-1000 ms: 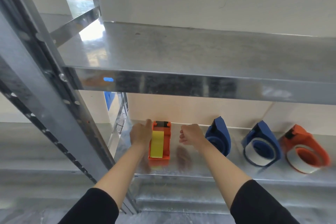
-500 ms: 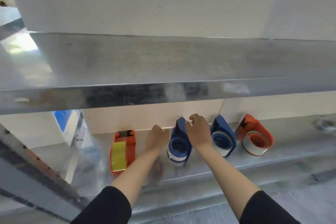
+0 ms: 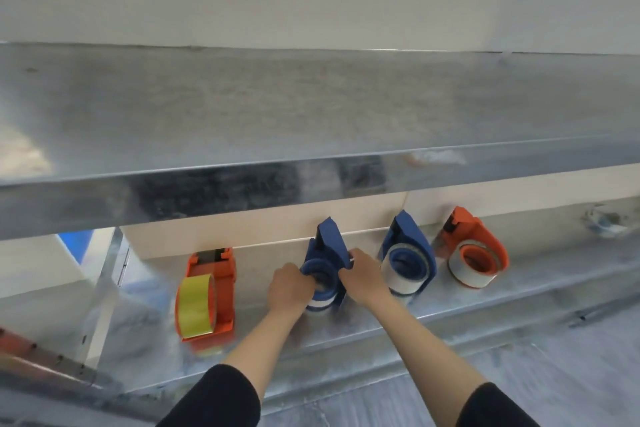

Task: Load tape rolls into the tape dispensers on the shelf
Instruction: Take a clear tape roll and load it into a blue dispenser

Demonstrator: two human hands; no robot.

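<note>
Several tape dispensers stand in a row on the lower metal shelf [image 3: 381, 319]. At the left, an orange dispenser [image 3: 221, 284] holds a yellow tape roll [image 3: 194, 305]. In the middle, a blue dispenser [image 3: 329, 246] has a white tape roll [image 3: 320, 302] at its hub. My left hand [image 3: 289, 289] grips this dispenser's left side at the roll. My right hand [image 3: 363, 276] grips its right side. Further right, another blue dispenser [image 3: 410, 246] and an orange dispenser [image 3: 481, 243] each carry a white roll.
An upper metal shelf [image 3: 311, 121] hangs over the row, its front lip just above the dispensers. A white wall closes the back. A shelf upright [image 3: 41, 355] crosses the lower left corner. Grey floor shows at the lower right.
Both hands left the orange dispenser with the yellow roll, moved right and took hold of the middle blue dispenser. My view has swung right as well.
</note>
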